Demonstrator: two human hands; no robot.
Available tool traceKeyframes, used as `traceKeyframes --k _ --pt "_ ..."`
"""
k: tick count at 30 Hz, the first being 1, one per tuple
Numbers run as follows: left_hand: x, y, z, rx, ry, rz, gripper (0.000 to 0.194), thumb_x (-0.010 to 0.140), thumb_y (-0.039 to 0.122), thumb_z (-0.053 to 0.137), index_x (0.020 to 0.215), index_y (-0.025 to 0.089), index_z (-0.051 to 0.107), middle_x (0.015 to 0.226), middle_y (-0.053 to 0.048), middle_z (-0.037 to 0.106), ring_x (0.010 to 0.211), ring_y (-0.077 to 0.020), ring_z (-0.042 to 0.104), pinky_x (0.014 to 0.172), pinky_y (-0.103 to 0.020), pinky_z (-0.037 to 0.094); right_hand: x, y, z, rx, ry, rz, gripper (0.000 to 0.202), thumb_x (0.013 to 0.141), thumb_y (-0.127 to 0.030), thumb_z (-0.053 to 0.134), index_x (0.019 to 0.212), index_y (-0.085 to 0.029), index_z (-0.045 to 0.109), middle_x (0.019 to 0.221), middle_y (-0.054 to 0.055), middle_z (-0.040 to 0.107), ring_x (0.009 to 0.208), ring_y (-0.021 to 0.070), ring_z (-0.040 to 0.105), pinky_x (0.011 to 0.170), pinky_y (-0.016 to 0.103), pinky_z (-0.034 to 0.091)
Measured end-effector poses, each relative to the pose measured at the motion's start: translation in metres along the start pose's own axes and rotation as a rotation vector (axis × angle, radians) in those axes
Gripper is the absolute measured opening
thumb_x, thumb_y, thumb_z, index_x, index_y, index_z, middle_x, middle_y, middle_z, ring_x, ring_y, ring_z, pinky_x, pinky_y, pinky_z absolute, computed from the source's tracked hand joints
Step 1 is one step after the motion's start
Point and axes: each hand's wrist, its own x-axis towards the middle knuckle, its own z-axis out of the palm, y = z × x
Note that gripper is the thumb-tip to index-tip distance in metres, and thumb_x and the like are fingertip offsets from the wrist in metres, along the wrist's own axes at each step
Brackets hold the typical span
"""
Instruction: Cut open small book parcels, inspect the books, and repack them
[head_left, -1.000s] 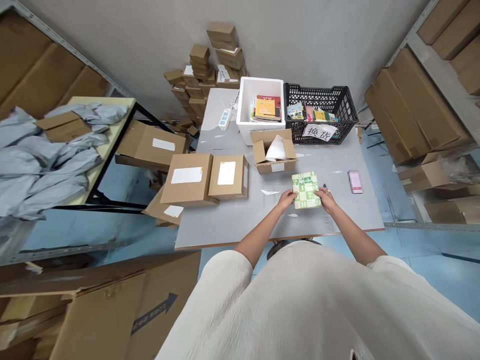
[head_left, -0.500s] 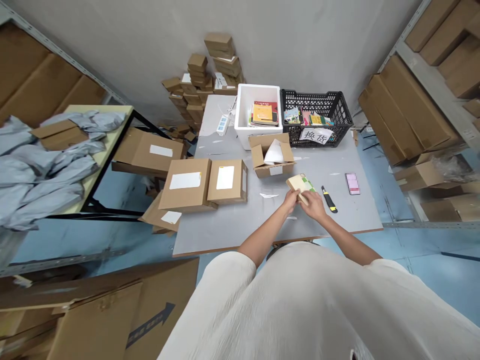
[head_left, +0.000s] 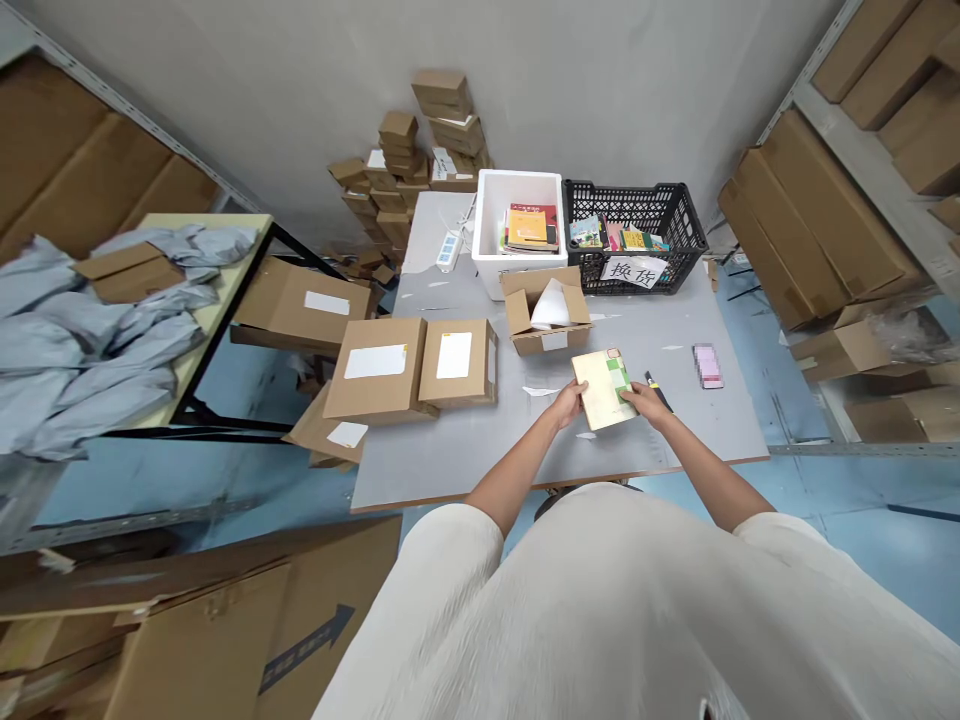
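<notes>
Between my two hands is a cream book (head_left: 600,395) with a green checked patch on its cover, its broad face turned up to me. My left hand (head_left: 568,402) grips its left edge, and my right hand (head_left: 645,402) grips the right edge. Partly covered by my right hand, a black and yellow utility knife (head_left: 657,388) lies on the grey table (head_left: 465,450). Just beyond the book stands an open cardboard box (head_left: 546,312) with white paper sticking up inside.
At the back of the table are a white bin (head_left: 517,262) and a black crate (head_left: 681,262), both holding books. Two closed cartons (head_left: 379,390) with blank labels sit at the left. A phone (head_left: 707,366) lies at the right. Grey parcels (head_left: 112,330) cover a side table.
The book has been tilted from a steep angle to nearly flat, so its whole cover shows. My hands have moved apart to its opposite edges.
</notes>
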Motion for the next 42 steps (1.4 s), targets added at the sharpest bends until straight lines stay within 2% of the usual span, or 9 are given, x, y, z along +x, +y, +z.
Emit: traceKeyframes --k 4,7,10,13,16,23,32,37,42 --pt "0.0 0.006 0.001 0.051 0.006 -0.022 0.04 0.084 0.035 0.081 0.12 0.021 0.069 0.124 -0.014 0.08 0.122 -0.0342 0.074 0.115 -0.054 0.052 -0.003 -0.007 -0.001 0.193 -0.005 0.034 0.046 0.065 -0.05 0.091 0.095 -0.022 0.069 0.09 0.005 0.081 0.083 0.024 0.075 0.075 0.032 0.058" --pt "0.0 0.008 0.01 0.191 0.238 0.065 0.035 0.083 0.03 0.08 0.116 0.022 0.068 0.125 -0.012 0.079 0.126 -0.0309 0.071 0.111 -0.045 0.052 -0.002 -0.015 -0.002 0.188 0.082 -0.021 0.051 0.066 -0.049 0.09 0.102 -0.023 0.066 0.089 0.003 0.081 0.079 0.0234 0.075 0.072 0.032 0.058" --pt "-0.001 0.006 0.028 0.292 0.394 0.208 0.03 0.084 0.025 0.079 0.112 0.024 0.068 0.127 -0.009 0.077 0.126 -0.0268 0.07 0.105 -0.037 0.054 -0.002 -0.02 -0.002 -0.023 0.203 -0.077 0.045 0.074 -0.047 0.083 0.108 -0.026 0.064 0.093 0.002 0.081 0.081 0.0231 0.074 0.073 0.033 0.057" --pt "-0.003 0.0 0.048 0.215 0.229 0.125 0.024 0.088 0.031 0.08 0.107 0.022 0.068 0.115 -0.009 0.079 0.106 -0.0243 0.076 0.092 -0.034 0.057 -0.007 -0.022 0.006 -0.36 0.282 -0.176 0.034 0.083 -0.041 0.074 0.113 -0.027 0.067 0.097 0.002 0.081 0.085 0.0241 0.073 0.079 0.035 0.056" --pt "-0.004 -0.004 0.06 0.106 0.235 0.069 0.036 0.089 0.041 0.085 0.109 0.021 0.064 0.103 -0.008 0.078 0.091 -0.0214 0.077 0.085 -0.033 0.058 -0.019 -0.022 0.021 -0.659 0.27 -0.337 0.03 0.089 -0.034 0.069 0.118 -0.026 0.07 0.104 0.006 0.081 0.095 0.0288 0.071 0.085 0.037 0.053" --pt "-0.009 -0.004 0.049 0.016 0.361 0.097 0.035 0.085 0.023 0.084 0.113 0.021 0.063 0.1 -0.005 0.079 0.088 -0.0201 0.076 0.084 -0.034 0.062 -0.051 -0.015 0.056 -0.973 0.14 -0.607 0.038 0.103 -0.035 0.063 0.137 -0.022 0.071 0.132 0.018 0.074 0.122 0.0377 0.06 0.105 0.047 0.044" --pt "-0.021 0.007 0.015 0.056 0.262 0.089 0.04 0.079 0.03 0.087 0.111 0.022 0.065 0.102 -0.006 0.081 0.089 -0.0226 0.077 0.084 -0.036 0.062 -0.031 0.006 0.022 -0.616 0.297 -0.381 0.058 0.094 -0.04 0.065 0.147 -0.018 0.064 0.15 0.019 0.066 0.132 0.0381 0.062 0.112 0.055 0.05" --pt "-0.026 0.012 0.006 0.085 0.203 0.089 0.044 0.078 0.034 0.09 0.112 0.023 0.065 0.109 -0.007 0.081 0.094 -0.0232 0.078 0.088 -0.038 0.062 -0.034 0.007 0.015 -0.178 0.069 -0.062 0.046 0.093 -0.046 0.073 0.13 -0.02 0.072 0.122 0.016 0.08 0.111 0.0315 0.075 0.092 0.043 0.063" --pt "-0.027 0.014 0.005 0.109 0.148 0.075 0.045 0.079 0.036 0.092 0.113 0.023 0.066 0.108 -0.007 0.081 0.098 -0.0241 0.078 0.093 -0.04 0.062 -0.05 0.004 0.015 0.007 0.024 0.01 0.035 0.086 -0.047 0.085 0.108 -0.021 0.076 0.109 0.011 0.083 0.1 0.0275 0.078 0.076 0.035 0.066"
